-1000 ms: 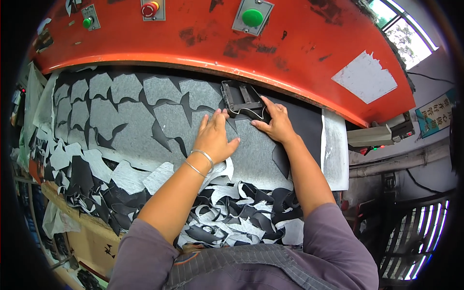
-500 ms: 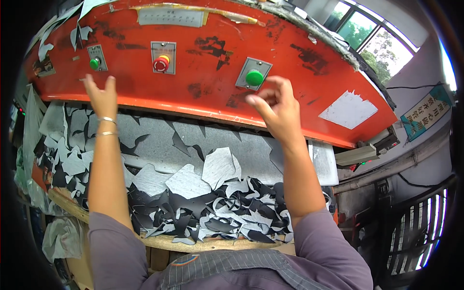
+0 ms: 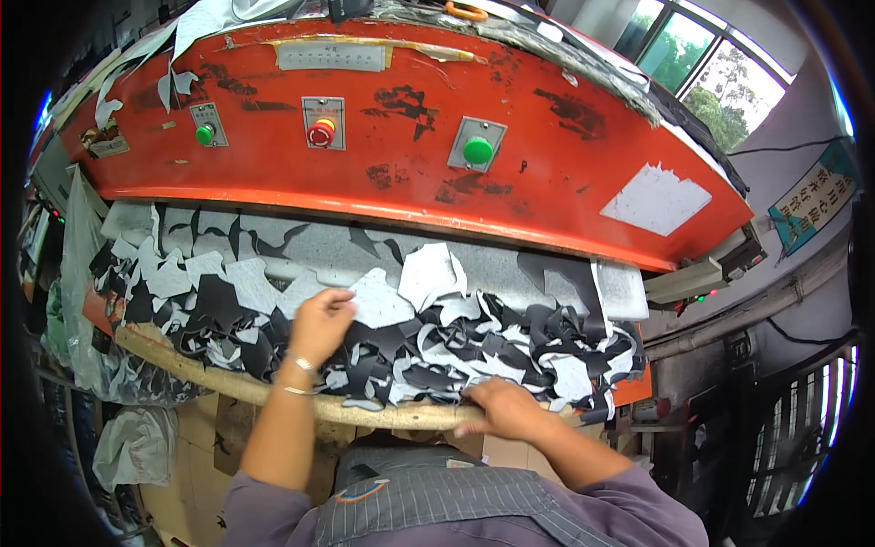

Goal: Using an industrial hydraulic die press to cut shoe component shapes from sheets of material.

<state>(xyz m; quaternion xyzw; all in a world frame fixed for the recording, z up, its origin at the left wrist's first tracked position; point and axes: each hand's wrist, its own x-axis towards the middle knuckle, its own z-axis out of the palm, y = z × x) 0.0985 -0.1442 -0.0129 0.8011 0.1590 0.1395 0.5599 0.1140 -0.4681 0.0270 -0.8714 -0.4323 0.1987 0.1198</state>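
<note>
My left hand is over the pile of scrap, its fingers curled together beside a white cut piece. Whether anything is between its fingertips is hidden. My right hand rests at the front wooden edge, thumb apart from the fingers, with nothing visible in it. Black and white scraps of thin sheet material lie heaped between and beyond both hands. Another white piece lies on top, toward the grey bed of the machine.
Across the far side runs the machine's orange beam, carrying a left green button, a red stop button and a right green button. A clear plastic sheet hangs at left; a whitish bag sits below.
Both hands have come down from beside the green buttons. My left hand is now over the scrap, and my right is at the wooden edge. The view has shifted slightly.
</note>
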